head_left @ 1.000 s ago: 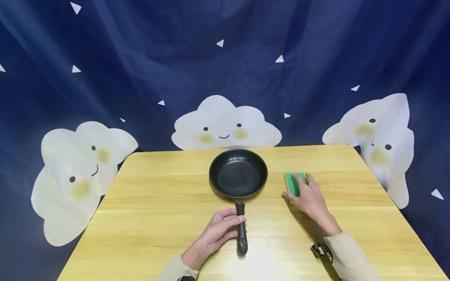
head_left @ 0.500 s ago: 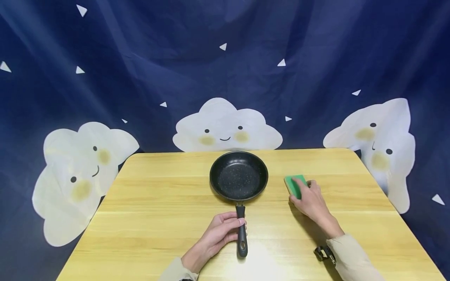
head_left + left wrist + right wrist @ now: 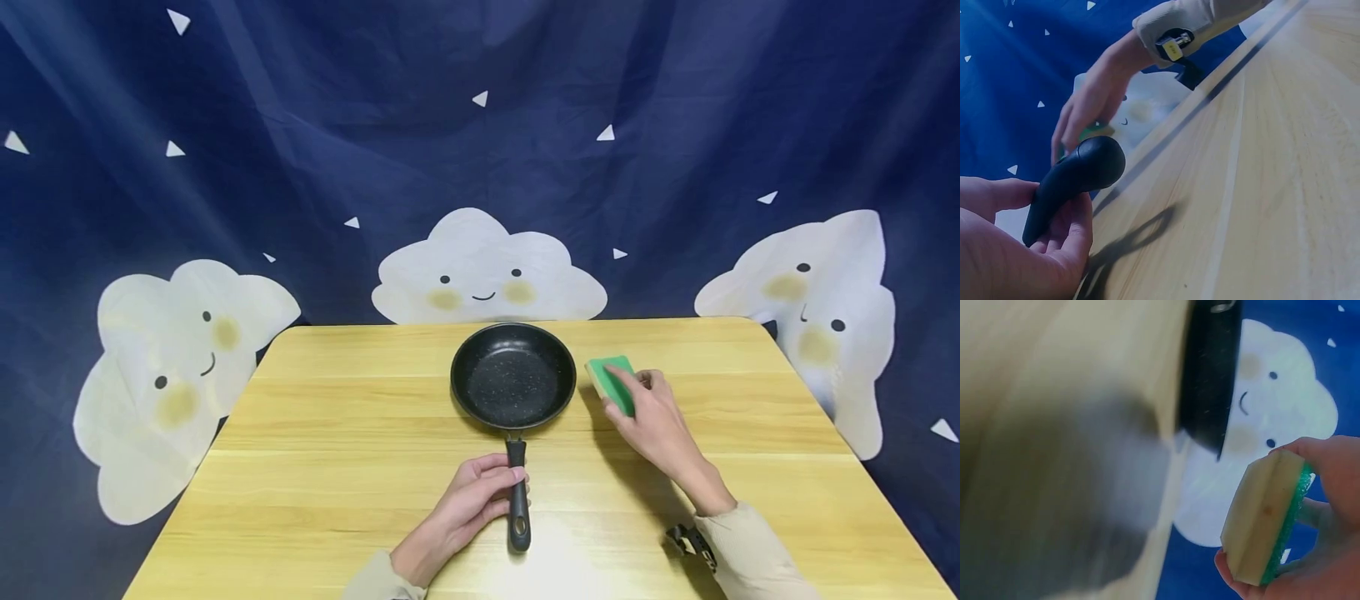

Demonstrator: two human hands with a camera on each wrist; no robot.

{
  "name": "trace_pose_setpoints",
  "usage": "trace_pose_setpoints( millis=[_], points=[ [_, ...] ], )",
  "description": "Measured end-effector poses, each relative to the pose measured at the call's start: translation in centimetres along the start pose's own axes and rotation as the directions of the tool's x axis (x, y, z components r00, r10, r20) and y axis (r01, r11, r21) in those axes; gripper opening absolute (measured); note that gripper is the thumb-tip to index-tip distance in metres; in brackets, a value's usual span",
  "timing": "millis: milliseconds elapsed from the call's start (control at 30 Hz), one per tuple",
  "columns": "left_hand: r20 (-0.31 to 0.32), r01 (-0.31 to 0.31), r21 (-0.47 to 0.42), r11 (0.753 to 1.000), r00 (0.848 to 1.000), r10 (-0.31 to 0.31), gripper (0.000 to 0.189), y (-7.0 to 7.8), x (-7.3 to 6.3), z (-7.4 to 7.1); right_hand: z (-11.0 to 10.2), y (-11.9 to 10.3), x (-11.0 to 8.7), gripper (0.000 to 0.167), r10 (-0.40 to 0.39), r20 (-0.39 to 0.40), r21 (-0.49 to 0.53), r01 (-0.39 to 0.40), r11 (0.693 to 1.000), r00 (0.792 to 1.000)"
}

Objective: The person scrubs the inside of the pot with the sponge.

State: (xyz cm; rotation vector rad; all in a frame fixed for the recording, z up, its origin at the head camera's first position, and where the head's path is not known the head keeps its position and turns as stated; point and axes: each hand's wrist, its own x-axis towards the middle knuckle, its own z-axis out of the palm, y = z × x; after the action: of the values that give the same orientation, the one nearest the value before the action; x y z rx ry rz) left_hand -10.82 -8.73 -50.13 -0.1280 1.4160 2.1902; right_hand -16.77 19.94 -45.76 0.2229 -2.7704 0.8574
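A black frying pan point(image 3: 514, 377) with a speckled inside sits upright at the middle of the table, its handle point(image 3: 518, 521) toward the person. My left hand point(image 3: 474, 500) grips that handle, thumb on top and fingers underneath; the left wrist view shows the handle's rounded end point(image 3: 1102, 162) close up. To the right of the pan, my right hand point(image 3: 654, 421) pinches a sponge point(image 3: 613, 385) with a green scouring side and a pale yellow body. In the right wrist view the sponge point(image 3: 1265, 515) is held off the table between thumb and fingers, scouring side toward the palm.
The light wooden table point(image 3: 337, 467) has rounded far corners. Behind its far edge hangs a dark blue curtain point(image 3: 420, 100) with white clouds and small triangles. A small black device point(image 3: 692, 543) is strapped at the right wrist.
My right hand has lifted the sponge from the table and moved it left, closer to the pan. The left hand keeps its hold on the handle, and the pan stays put.
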Motion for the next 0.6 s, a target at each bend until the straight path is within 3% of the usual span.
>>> trace_pose_setpoints(
  millis=[333, 600],
  points=[
    [-0.021, 0.004, -0.017, 1.000, 1.000, -0.004, 0.042, -0.1, -0.1, 0.3, 0.3, -2.1, 0.6, 0.051, -0.037, -0.059, 0.022, 0.039, 0.999, 0.998],
    [-0.030, -0.009, -0.032, 0.999, 1.000, 0.008, 0.041, -0.2, -0.3, 0.5, 2.1, -3.1, 2.1, 0.051, -0.090, -0.052, 0.044, 0.092, 0.995, 0.995]
  ],
)
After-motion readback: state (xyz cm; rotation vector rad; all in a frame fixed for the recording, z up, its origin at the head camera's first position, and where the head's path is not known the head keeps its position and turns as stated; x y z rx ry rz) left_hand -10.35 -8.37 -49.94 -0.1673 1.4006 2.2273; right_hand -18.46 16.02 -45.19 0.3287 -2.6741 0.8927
